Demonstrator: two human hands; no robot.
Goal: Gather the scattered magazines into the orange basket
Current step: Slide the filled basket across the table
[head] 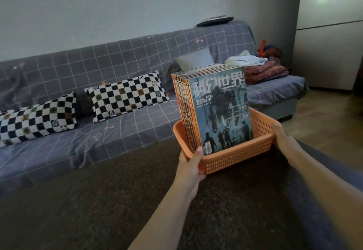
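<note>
The orange basket (235, 157) is sitting on a dark brown surface in front of the sofa (117, 84); a stack of magazines (214, 108) is standing upright inside it, the blue robot cover facing the camera; the left hand (191, 163) is gripping the basket's near-left corner, thumb curled over the rim beside the front magazine; the right hand (279, 133) is clasping the right rim, fingers hidden behind it; two checkered pillows (125, 94) are lying on the sofa, folded blankets (263, 69) piled at its far end.
</note>
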